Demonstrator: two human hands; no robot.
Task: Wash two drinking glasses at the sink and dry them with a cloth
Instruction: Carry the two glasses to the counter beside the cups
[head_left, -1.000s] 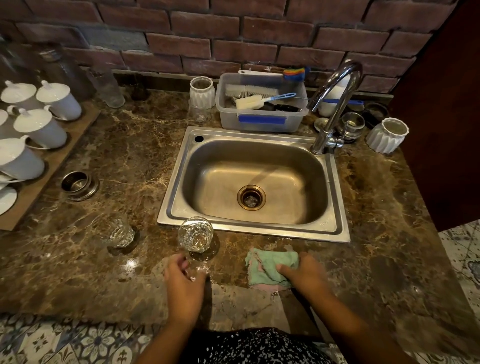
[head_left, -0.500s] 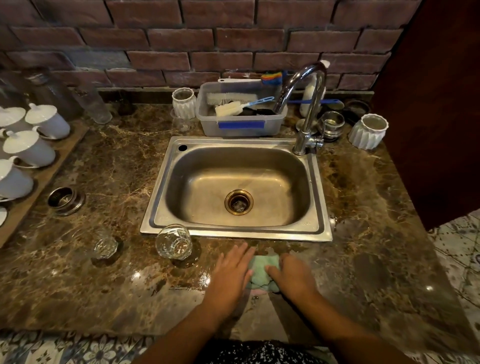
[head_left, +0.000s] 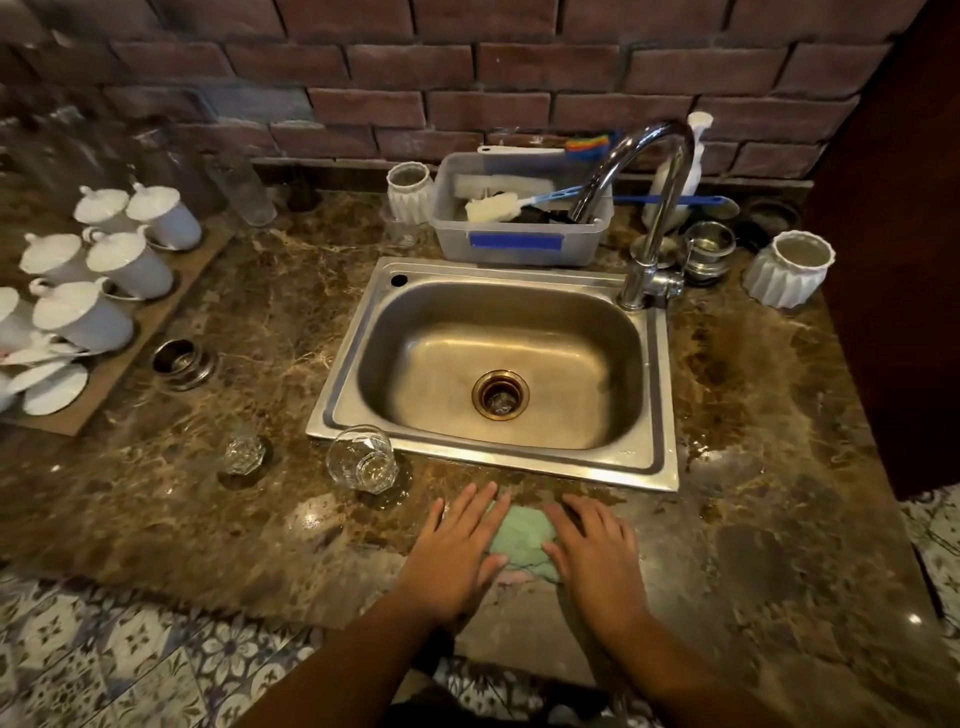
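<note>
open brown marble counter (head_left: 769, 415) right of the stainless steel sink (head_left: 670, 405); left, a clear faceted glass (head_left: 363, 460) and a smaller clear glass (head_left: 241, 454) obstruct.

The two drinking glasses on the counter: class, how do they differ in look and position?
The right glass stands beside the sink's front-left corner; the left glass stands apart, further left. The right glass shows larger and rounder; the left glass shows smaller, mostly facets. Both are clear, stand on the marble counter, and no hand touches them.
</note>
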